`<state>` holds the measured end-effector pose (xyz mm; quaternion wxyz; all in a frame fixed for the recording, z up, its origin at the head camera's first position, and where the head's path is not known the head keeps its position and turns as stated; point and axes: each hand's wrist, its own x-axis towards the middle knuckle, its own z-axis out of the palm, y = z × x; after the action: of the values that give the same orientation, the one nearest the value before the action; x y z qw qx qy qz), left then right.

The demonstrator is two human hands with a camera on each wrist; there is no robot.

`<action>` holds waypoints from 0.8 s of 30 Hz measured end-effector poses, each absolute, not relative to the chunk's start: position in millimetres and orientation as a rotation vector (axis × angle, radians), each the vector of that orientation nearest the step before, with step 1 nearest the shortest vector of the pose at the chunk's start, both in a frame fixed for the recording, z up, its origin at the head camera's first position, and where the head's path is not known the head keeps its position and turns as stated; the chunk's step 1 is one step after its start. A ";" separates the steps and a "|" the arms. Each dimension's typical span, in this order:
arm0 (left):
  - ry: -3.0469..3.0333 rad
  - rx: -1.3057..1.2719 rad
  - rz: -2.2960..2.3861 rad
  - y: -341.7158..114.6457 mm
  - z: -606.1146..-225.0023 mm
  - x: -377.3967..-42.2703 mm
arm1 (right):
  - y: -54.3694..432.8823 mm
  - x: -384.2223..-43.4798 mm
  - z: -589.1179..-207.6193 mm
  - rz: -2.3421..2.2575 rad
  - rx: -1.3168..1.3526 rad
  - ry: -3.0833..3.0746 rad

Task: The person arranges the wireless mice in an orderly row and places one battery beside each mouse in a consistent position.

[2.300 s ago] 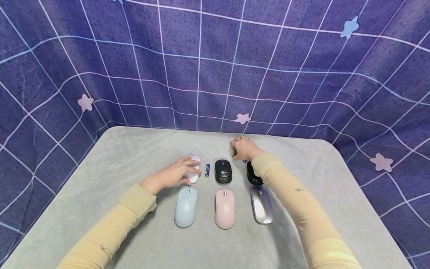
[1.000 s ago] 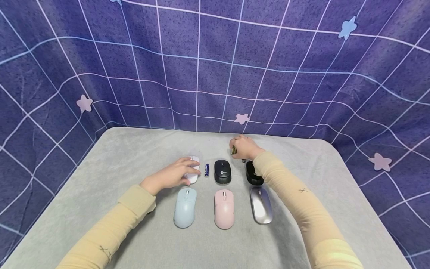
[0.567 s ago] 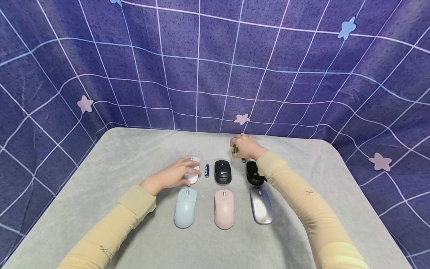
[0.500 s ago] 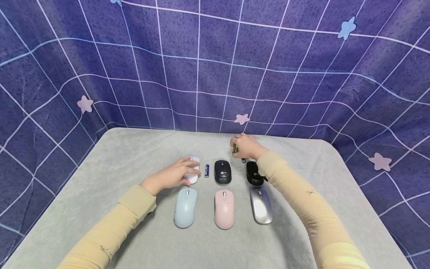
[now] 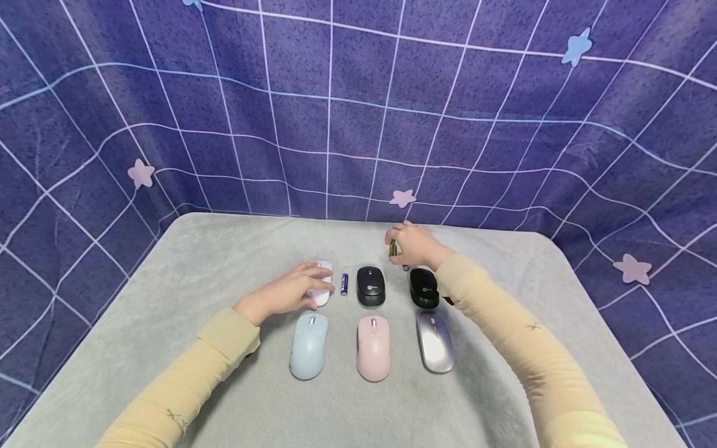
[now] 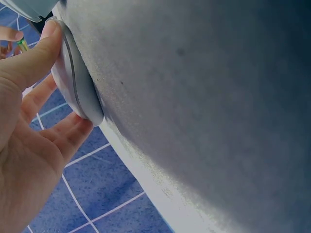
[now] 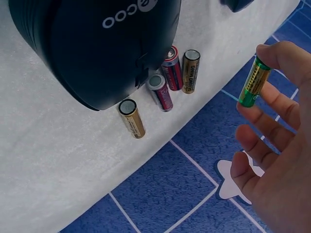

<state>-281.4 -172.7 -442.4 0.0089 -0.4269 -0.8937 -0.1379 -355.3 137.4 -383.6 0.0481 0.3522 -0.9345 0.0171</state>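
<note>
My left hand (image 5: 285, 290) grips a white computer mouse (image 6: 80, 80) on the grey cloth, thumb along one side and fingertips on the other. A blue battery (image 5: 344, 284) lies just right of that mouse. Toward the back of the table, my right hand (image 5: 416, 244) pinches a green-and-gold battery (image 7: 254, 81) between thumb and fingers, its other fingers loosely bent. In the right wrist view, a gold battery (image 7: 132, 119), a pink-and-silver battery (image 7: 160, 92), a red battery (image 7: 172, 70) and another gold battery (image 7: 190, 72) lie beyond a black mouse (image 7: 97, 48).
A black mouse (image 5: 371, 286) is at the table's middle, with another black one near the right sleeve (image 5: 498, 323). The front row holds a light blue mouse (image 5: 308, 348), a pink mouse (image 5: 373, 351) and a silver mouse (image 5: 435, 345). A purple curtain (image 5: 358, 124) hangs behind.
My right hand has shifted slightly right with the green-and-gold battery, and its sleeve now uncovers more of the right black mouse. The left hand stays on the white mouse.
</note>
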 end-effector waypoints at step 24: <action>-2.763 -1.346 -0.426 -172.6 -440.0 -278.8 | 150.3 -327.8 -379.5 0.133 1.151 -2.745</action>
<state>-278.8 -172.6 -440.0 0.0195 -0.4337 -0.8903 -0.1373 -327.8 150.3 -379.5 0.0812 0.3851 -0.9182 0.0443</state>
